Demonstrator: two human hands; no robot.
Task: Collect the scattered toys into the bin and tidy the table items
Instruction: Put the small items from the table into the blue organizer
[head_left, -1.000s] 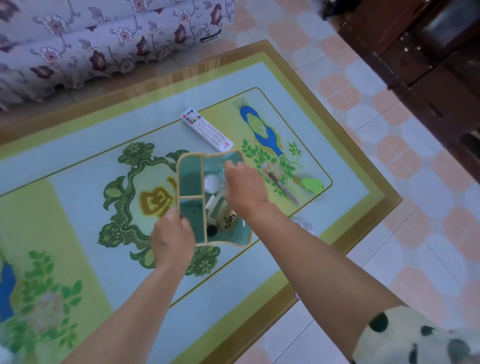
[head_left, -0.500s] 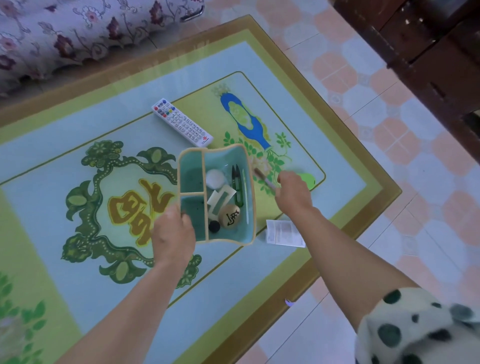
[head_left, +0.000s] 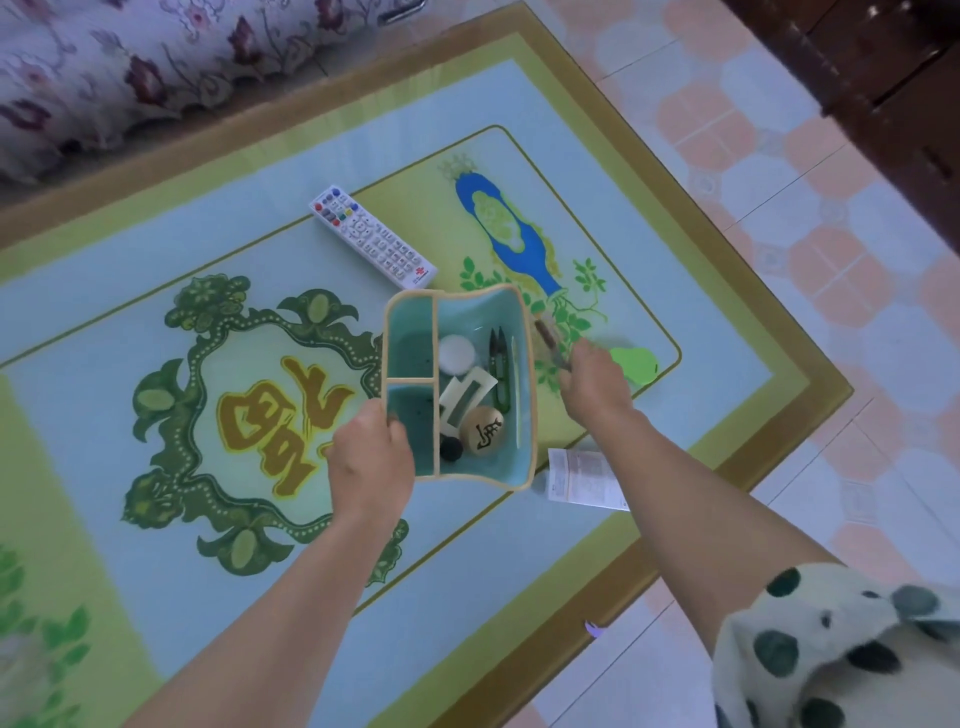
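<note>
Now: left hand (head_left: 371, 457) grips the bin (head_left: 410, 338) by its near corner; right hand (head_left: 592, 379) pinches a thin stick (head_left: 548, 335) just right of the rim.
Risk, as I judge it: held by one corner, the bin may tip and spill the snips (head_left: 498, 364) and chess piece (head_left: 484, 430); a loose pinch could drop the stick outside. Bin is pale teal, tan-rimmed, split in three. A green toy (head_left: 636, 364) lies just past my right fingers, paper slip (head_left: 584, 478) near that wrist.
</note>
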